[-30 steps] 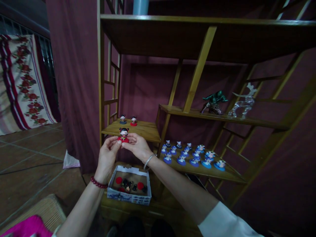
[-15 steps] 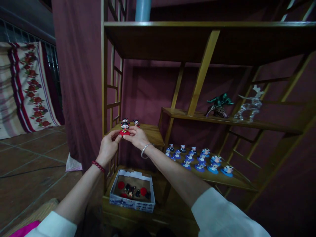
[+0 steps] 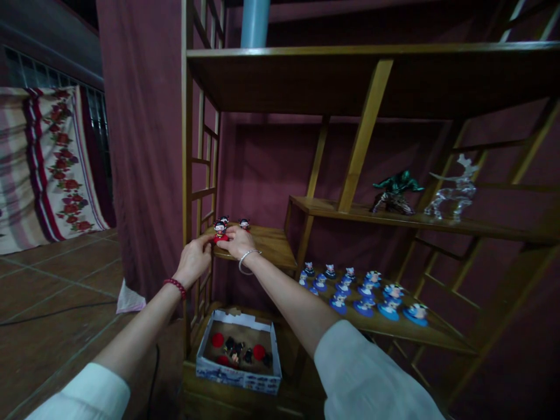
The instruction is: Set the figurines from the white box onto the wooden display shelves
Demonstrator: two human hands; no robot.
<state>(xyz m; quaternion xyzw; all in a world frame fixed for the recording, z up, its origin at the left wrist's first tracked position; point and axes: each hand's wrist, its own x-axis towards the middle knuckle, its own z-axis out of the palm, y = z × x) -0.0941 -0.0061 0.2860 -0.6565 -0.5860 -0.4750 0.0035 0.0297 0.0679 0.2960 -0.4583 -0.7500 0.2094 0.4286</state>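
Observation:
A small black-haired figurine [image 3: 220, 227] on a red round base is held low over the front of the small left shelf [image 3: 273, 245]. My left hand [image 3: 195, 258] grips the left side of the base, and my right hand [image 3: 236, 241] pinches its right side. Two similar figurines stand behind: one partly hidden figurine [image 3: 224, 219] directly behind it, and another figurine [image 3: 244, 223] to the right, its lower part covered by my right hand. Below, an open cardboard box [image 3: 236, 379] contains several dark figure pieces and red discs.
Several blue and purple figurines [image 3: 365, 306] stand in rows on the lower right shelf. Above them are a green-and-bronze statuette [image 3: 396, 192] and a clear deer figure [image 3: 452, 189]. A lattice side frame [image 3: 187, 175] rises at the left, beside a hanging curtain [image 3: 140, 146].
Both hands have brought the figurine down and slightly forward to the shelf's front. The camera view has shifted a little, so the shelves sit lower in the picture.

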